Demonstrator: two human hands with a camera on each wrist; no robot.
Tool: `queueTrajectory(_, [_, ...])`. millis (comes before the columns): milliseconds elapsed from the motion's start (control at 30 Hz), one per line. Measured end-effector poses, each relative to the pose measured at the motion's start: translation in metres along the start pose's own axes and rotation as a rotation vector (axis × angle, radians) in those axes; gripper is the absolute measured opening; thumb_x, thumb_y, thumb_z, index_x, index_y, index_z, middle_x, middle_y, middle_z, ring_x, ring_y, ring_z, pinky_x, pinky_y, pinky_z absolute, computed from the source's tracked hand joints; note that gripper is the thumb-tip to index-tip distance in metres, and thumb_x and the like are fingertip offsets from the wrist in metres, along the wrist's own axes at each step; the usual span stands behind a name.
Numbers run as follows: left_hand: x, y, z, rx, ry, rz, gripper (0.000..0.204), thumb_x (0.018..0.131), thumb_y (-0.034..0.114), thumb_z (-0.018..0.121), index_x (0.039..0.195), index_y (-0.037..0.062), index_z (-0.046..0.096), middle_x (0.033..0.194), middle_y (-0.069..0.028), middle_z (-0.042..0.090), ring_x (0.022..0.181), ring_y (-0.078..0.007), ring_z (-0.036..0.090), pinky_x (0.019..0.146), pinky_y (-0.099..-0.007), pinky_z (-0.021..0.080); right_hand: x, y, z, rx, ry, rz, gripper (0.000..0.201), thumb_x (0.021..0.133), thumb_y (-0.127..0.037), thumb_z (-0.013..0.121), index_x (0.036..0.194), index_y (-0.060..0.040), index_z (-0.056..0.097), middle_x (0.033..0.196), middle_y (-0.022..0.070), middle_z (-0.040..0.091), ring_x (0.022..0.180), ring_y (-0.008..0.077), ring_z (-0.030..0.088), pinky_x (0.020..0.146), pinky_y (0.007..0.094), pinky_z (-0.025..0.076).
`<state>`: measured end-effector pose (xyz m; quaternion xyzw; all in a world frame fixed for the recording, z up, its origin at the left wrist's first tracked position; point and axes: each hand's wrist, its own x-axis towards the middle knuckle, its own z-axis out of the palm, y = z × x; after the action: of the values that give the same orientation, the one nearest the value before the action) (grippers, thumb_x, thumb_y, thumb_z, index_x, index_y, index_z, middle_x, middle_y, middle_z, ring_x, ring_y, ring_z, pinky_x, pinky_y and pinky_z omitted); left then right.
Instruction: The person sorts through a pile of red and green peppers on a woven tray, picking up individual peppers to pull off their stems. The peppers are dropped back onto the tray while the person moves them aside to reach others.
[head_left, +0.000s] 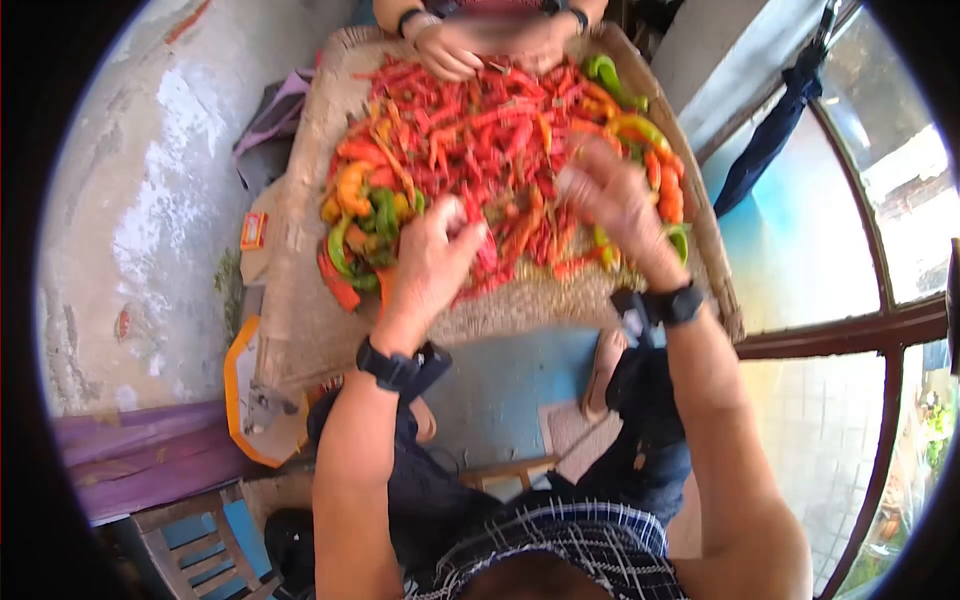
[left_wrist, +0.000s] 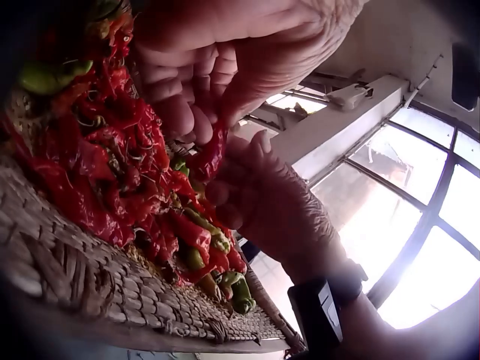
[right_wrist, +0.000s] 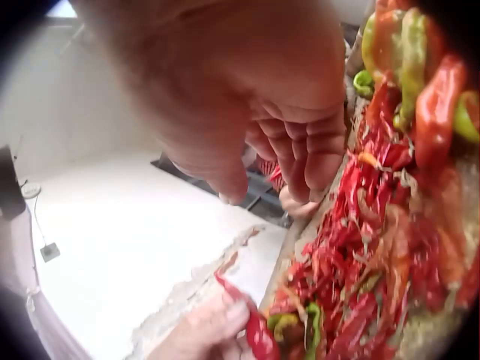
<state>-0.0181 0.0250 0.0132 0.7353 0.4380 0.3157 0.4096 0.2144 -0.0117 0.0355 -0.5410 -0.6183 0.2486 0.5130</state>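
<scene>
My left hand (head_left: 432, 262) pinches a wrinkled red chili pepper (left_wrist: 212, 156) between thumb and fingers, over the near side of a woven tray (head_left: 560, 305). In the right wrist view the pepper's thin tip rises past the thumb. My right hand (head_left: 622, 208), blurred in the head view, hovers over the right part of the heap. Its fingers (right_wrist: 300, 154) bend loosely, with a gap to the thumb and nothing between them. Below both hands spreads a heap of red chili peppers (head_left: 450, 130). Larger green, orange and yellow peppers (head_left: 355, 190) lie along the left and right sides.
Across the tray, another person's hands (head_left: 450, 50) work at the far edge of the heap. A rough plastered wall (head_left: 150, 200) stands on the left. To the right are a framed window (head_left: 830, 230) and a dark folded umbrella (head_left: 775, 125). An orange-rimmed container (head_left: 243, 390) sits lower left.
</scene>
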Motion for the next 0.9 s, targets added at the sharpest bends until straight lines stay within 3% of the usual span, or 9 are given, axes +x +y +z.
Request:
queueTrajectory(200, [-0.005, 0.005, 0.017, -0.102, -0.062, 0.112, 0.010, 0.088, 0.009, 0.062, 0.086, 0.0011, 0.056, 0.070, -0.0015, 0.060, 0.064, -0.0078, 0.059, 0.056, -0.0239, 0.048, -0.026, 0.001, 0.039, -0.179, -0.454, -0.070, 0.021, 0.081, -0.012, 0.070, 0.097, -0.0011, 0.063, 0.086, 0.0126, 0.068, 0.079, 0.0240, 0.067, 0.070, 0.0373, 0.051])
queueTrajectory(367, [-0.019, 0.018, -0.006, 0.268, -0.183, 0.143, 0.021, 0.080, 0.019, 0.069, 0.083, 0.0007, 0.059, 0.076, -0.0154, 0.066, 0.072, -0.0329, 0.066, 0.064, -0.0405, 0.051, -0.007, 0.008, 0.005, -0.301, -0.920, 0.188, 0.032, 0.085, -0.020, 0.070, 0.110, -0.0015, 0.061, 0.081, 0.0055, 0.065, 0.070, 0.0128, 0.062, 0.065, 0.0298, 0.051])
queueTrajectory(400, [-0.023, 0.012, -0.009, 0.407, -0.207, 0.207, 0.019, 0.079, 0.017, 0.068, 0.082, 0.0010, 0.059, 0.076, -0.0156, 0.066, 0.074, -0.0338, 0.065, 0.065, -0.0421, 0.051, -0.004, 0.002, 0.004, -0.306, -0.916, 0.181, 0.032, 0.085, -0.020, 0.070, 0.110, -0.0015, 0.061, 0.081, 0.0055, 0.065, 0.070, 0.0128, 0.062, 0.065, 0.0298, 0.051])
queueTrajectory(467, [-0.029, 0.002, -0.009, 0.541, -0.229, 0.266, 0.017, 0.077, 0.015, 0.068, 0.082, 0.0013, 0.060, 0.077, -0.0158, 0.065, 0.077, -0.0347, 0.065, 0.066, -0.0437, 0.050, -0.002, -0.010, 0.002, 0.343, -0.259, 0.327, 0.050, 0.085, -0.020, 0.069, 0.127, -0.0009, 0.051, 0.087, 0.0059, 0.066, 0.070, 0.0134, 0.061, 0.065, 0.0296, 0.051])
queueTrajectory(500, [-0.031, -0.004, -0.006, 0.628, -0.265, 0.253, 0.014, 0.076, 0.013, 0.066, 0.084, 0.0026, 0.060, 0.078, -0.0146, 0.065, 0.078, -0.0338, 0.064, 0.067, -0.0434, 0.050, 0.002, -0.004, 0.003, 0.238, -0.078, 0.302, 0.062, 0.086, -0.021, 0.069, 0.137, -0.0019, 0.040, 0.092, 0.0087, 0.065, 0.072, 0.0140, 0.061, 0.065, 0.0307, 0.052])
queueTrajectory(600, [-0.028, -0.018, 0.000, 0.731, -0.305, 0.268, 0.011, 0.075, 0.008, 0.063, 0.085, 0.0041, 0.060, 0.078, -0.0135, 0.063, 0.080, -0.0331, 0.062, 0.069, -0.0435, 0.049, -0.002, 0.009, 0.011, -0.309, -0.172, 0.085, 0.057, 0.085, -0.021, 0.070, 0.134, -0.0026, 0.046, 0.096, 0.0144, 0.066, 0.074, 0.0187, 0.064, 0.068, 0.0319, 0.053])
queueTrajectory(633, [-0.029, -0.019, 0.000, 0.739, -0.318, 0.286, 0.008, 0.075, 0.007, 0.062, 0.083, 0.0042, 0.060, 0.077, -0.0137, 0.062, 0.079, -0.0334, 0.062, 0.069, -0.0438, 0.049, -0.005, 0.024, 0.017, -0.470, -0.256, -0.187, 0.046, 0.082, -0.014, 0.067, 0.125, -0.0043, 0.055, 0.099, 0.0165, 0.063, 0.076, 0.0280, 0.065, 0.069, 0.0359, 0.053])
queueTrajectory(733, [-0.027, -0.015, -0.001, 0.750, -0.309, 0.280, 0.008, 0.077, 0.006, 0.060, 0.085, 0.0044, 0.058, 0.077, -0.0140, 0.061, 0.079, -0.0338, 0.061, 0.068, -0.0442, 0.048, -0.022, 0.036, 0.027, -0.762, -0.353, -0.282, 0.036, 0.077, -0.006, 0.063, 0.114, -0.0069, 0.062, 0.097, 0.0150, 0.057, 0.077, 0.0345, 0.063, 0.068, 0.0409, 0.053])
queueTrajectory(900, [-0.020, -0.003, 0.001, 0.600, -0.208, 0.270, 0.009, 0.082, 0.007, 0.059, 0.089, 0.0046, 0.054, 0.076, -0.0147, 0.061, 0.079, -0.0350, 0.061, 0.066, -0.0449, 0.048, -0.018, 0.017, 0.028, -0.893, -0.421, -0.191, 0.019, 0.077, -0.010, 0.064, 0.095, -0.0111, 0.067, 0.090, 0.0095, 0.053, 0.086, 0.0293, 0.062, 0.067, 0.0416, 0.052])
